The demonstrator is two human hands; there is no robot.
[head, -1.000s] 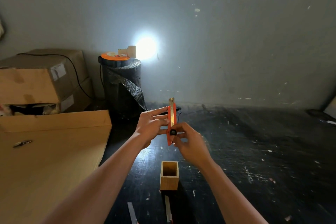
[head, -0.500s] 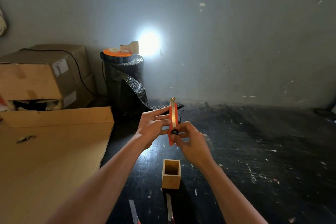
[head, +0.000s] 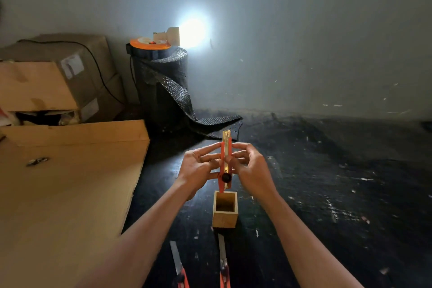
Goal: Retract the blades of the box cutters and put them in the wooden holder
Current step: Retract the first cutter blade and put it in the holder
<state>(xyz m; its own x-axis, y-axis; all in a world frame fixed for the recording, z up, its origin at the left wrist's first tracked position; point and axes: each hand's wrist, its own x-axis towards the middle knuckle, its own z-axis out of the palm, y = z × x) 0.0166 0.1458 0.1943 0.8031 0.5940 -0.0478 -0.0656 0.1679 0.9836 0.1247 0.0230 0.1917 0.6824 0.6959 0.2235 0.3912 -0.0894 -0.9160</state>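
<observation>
An orange box cutter (head: 225,161) stands upright between my two hands, its black slider knob low on the body and its metal tip pointing up. My left hand (head: 198,167) pinches it from the left and my right hand (head: 251,168) from the right. Its lower end hangs just above the back rim of the square wooden holder (head: 225,214), which stands open-topped on the dark table. Two more box cutters lie near the front edge with their blades out, one at left (head: 178,264) and one at right (head: 224,262).
A big flat cardboard sheet (head: 63,194) covers the table's left side. Cardboard boxes (head: 51,77) are stacked at the back left. A black mesh roll (head: 163,91) with an orange reel and a bright lamp on top stands against the wall. Dark scuffed tabletop (head: 339,194) extends right.
The orange cutter has come lower, down to just above the holder. My right hand has shifted from the slider knob to the cutter's right side, fingers spread higher up.
</observation>
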